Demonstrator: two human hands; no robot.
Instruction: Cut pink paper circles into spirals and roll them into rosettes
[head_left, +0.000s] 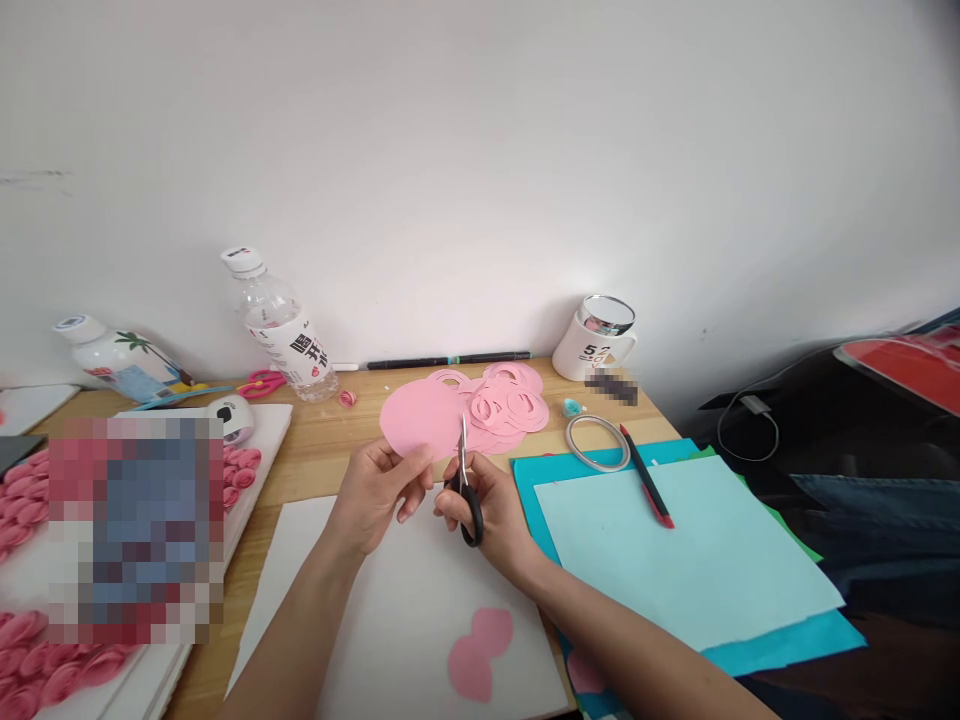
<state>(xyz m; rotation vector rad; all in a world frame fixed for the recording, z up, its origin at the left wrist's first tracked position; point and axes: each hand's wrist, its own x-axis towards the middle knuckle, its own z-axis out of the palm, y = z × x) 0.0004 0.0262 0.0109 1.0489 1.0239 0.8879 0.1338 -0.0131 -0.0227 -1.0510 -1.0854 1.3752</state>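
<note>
My left hand [390,485] pinches the lower edge of a round pink paper disc [420,415] between thumb and fingers. In my right hand [487,505] is a pair of scissors [470,500] with black handles, its blades pointing up beside the disc's right edge. The blades look closed or nearly so. Just behind lies a pile of pink paper spirals and rings [510,405]. Below my hands a white board [405,600] carries pink paper cutouts [480,655] with rounded outlines.
At right, a pen [649,480] lies on light blue paper [690,560], near a ring-shaped roll [598,443]. A white mug [592,340] and a clear bottle [285,330] stand by the wall. A panel with pink paper roses [82,670] fills the left side.
</note>
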